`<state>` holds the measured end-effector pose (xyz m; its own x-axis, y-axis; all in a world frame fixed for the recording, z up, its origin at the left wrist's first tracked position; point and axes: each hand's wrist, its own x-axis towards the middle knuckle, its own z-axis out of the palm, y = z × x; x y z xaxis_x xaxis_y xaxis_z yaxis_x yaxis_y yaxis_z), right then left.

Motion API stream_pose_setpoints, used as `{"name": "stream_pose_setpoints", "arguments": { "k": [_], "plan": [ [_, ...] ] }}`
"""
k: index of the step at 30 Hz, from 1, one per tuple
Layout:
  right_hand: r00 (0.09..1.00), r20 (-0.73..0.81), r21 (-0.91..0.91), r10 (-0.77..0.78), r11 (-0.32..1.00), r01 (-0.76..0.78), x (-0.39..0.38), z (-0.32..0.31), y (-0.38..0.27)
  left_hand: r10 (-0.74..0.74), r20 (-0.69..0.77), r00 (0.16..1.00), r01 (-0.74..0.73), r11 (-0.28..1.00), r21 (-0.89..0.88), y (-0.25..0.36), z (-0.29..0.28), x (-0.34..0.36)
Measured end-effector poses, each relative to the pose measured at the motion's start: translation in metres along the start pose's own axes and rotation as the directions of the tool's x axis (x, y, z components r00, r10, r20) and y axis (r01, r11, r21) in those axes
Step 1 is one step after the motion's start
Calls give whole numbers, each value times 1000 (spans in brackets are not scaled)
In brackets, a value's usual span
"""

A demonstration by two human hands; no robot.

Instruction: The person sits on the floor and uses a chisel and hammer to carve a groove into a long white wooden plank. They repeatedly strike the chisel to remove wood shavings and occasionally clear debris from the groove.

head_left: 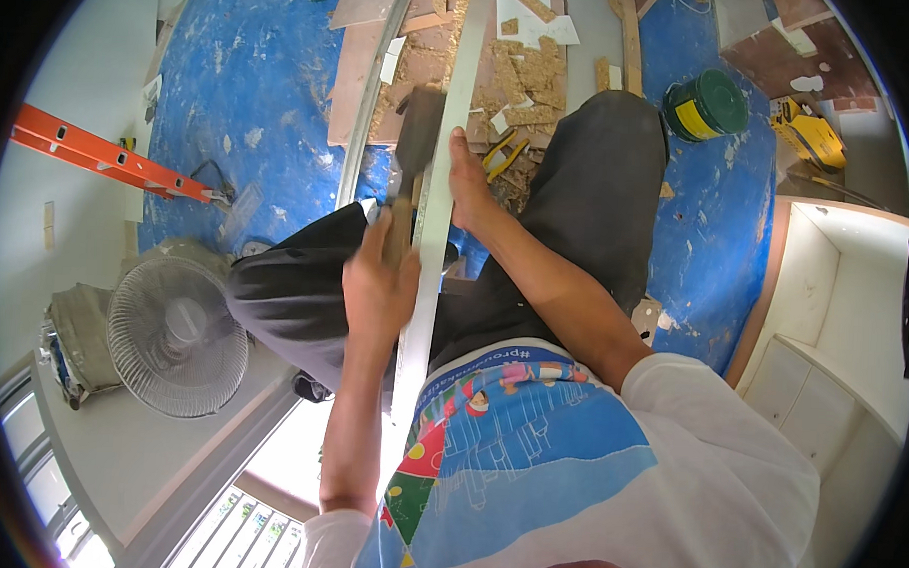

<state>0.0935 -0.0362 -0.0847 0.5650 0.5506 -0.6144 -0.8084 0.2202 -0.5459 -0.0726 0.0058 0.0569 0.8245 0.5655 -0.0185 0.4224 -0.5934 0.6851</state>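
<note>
A long narrow white board (450, 114) stands between my knees and runs from my lap to the far edge of the view. My right hand (469, 182) grips its right side, the thumb lying up along the edge and the fingers partly hidden. My left hand (378, 289), slightly blurred, is closed around the wooden handle of a broad-bladed hand tool (420, 133). The dark, wide blade points away from me, close along the board's left side. Motion blur hides the blade's exact kind and whether it touches the board.
Broken particleboard pieces (522, 81) and yellow-handled pliers (503, 156) lie ahead. A metal rail (369, 106) runs left of the board. On the blue floor (251, 87) are a green bucket (719, 103) and an orange ladder (109, 157). A fan (178, 336) stands at left, a cabinet (801, 396) at right.
</note>
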Motion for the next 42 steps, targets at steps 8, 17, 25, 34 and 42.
{"name": "stream_pose_setpoints", "arguments": {
  "k": [8, 17, 25, 34, 42],
  "plan": [
    [999, 15, -12, -51, 999, 52, -1, 2, -4, 41, -49, 998, -40, 999, 10, -11, 2, -3],
    [996, -42, 7, -79, 997, 79, 2, 3, -7, -53, 2, 999, 53, 997, -64, -9, 4, 10],
    [991, 100, 165, -83, 984, 66, -2, -4, 31, 36, -113, 993, -37, 999, -9, 6, 47, 136],
    [998, 65, 72, -26, 997, 21, -5, -4, 14, -312, 39, 949, 307, 895, -322, 0, -25, 17],
    [1000, -2, 0, -24, 1000, 24, 4, -2, 14, -323, 57, 945, 326, 910, -257, -10, -37, -43]
  ]
}}
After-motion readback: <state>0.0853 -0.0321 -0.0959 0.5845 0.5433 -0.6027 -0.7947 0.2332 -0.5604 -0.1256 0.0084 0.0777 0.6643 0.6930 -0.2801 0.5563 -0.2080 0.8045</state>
